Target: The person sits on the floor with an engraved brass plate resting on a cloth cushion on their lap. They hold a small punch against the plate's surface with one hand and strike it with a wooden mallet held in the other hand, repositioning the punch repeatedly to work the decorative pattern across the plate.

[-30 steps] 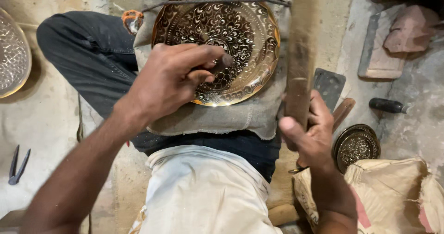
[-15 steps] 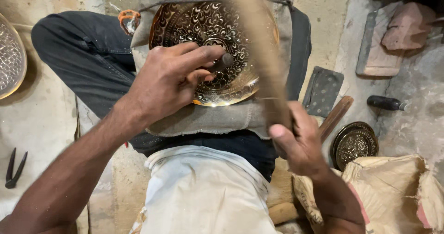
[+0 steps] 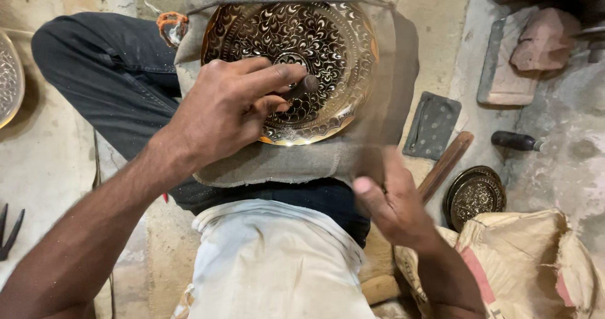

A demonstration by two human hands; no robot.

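Plate, large, round, brass-coloured, engraved [image 3: 302,48]: lies face up on a grey cloth pad [image 3: 277,164] across the person's lap, w/ a thin dark rod [image 3: 283,2] lying over its far rim. Dense leaf-and-scroll pattern covers nearly the whole face, centre to rim; judged well advanced, w/ detail near the centre under work. Any blank patches under the hand can't be seen.

Sack, tan woven [image 3: 529,262]: lower right, near the right forearm.

Left hand [image 3: 233,104]: rests on plate, fingers closed tight round a short dark metal punch [image 3: 301,86], tip set near the plate's centre.

Right hand [image 3: 391,202]: just off the pad's near right corner, closed round a wooden striking stick [image 3: 378,130]; stick is motion-blurred, so shape and exact grip can't be told.

Small round engraved dish, dark [image 3: 476,195]: on floor at right, beside the sack, pattern looks complete.

Dark rectangular pad [image 3: 432,123]: floor, right of plate.

Black-handled tool [image 3: 517,141]: further right, untouched.

Pliers, dark [image 3: 7,231]: far left edge.
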